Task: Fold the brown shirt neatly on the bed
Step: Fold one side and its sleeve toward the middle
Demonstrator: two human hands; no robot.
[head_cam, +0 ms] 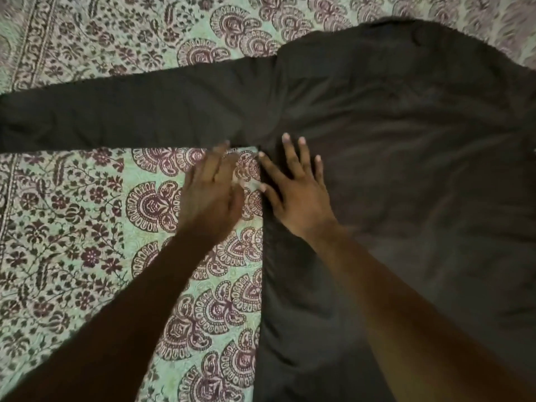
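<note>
The dark brown shirt lies spread flat on the bed, its body filling the right half of the view. One long sleeve stretches straight out to the left edge. My right hand rests flat with fingers spread on the shirt's left side seam, just below the armpit. My left hand hovers over the bedsheet beside that seam, fingers apart and blurred, its fingertips near the sleeve's lower edge. Neither hand grips the cloth. The shirt's right side runs out of view.
A pale green bedsheet with maroon paisley and flower print covers the bed all around the shirt. A patterned border stripe runs along the far left.
</note>
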